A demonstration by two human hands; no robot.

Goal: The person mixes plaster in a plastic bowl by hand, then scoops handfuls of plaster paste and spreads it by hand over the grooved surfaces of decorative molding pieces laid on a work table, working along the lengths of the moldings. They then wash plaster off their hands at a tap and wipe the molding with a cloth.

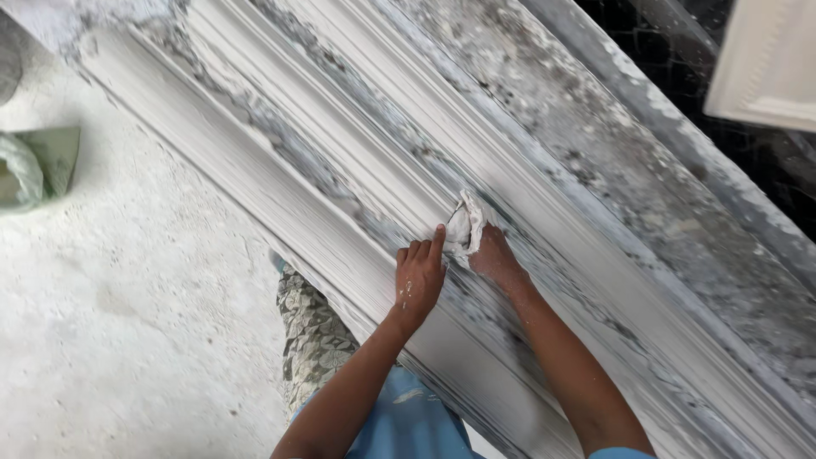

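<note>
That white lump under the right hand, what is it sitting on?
The white lump rests in a groove of the long white moulding. The right hand presses it there, with the left hand alongside. The groove surface directly beneath is covered.

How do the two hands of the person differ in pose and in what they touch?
The left hand lies open, fingers pointing up along the long white moulding, and holds nothing. The right hand is closed on a white plaster-soaked wad and presses it into a groove. Both rest on the moulding, side by side, speckled with plaster.
</note>
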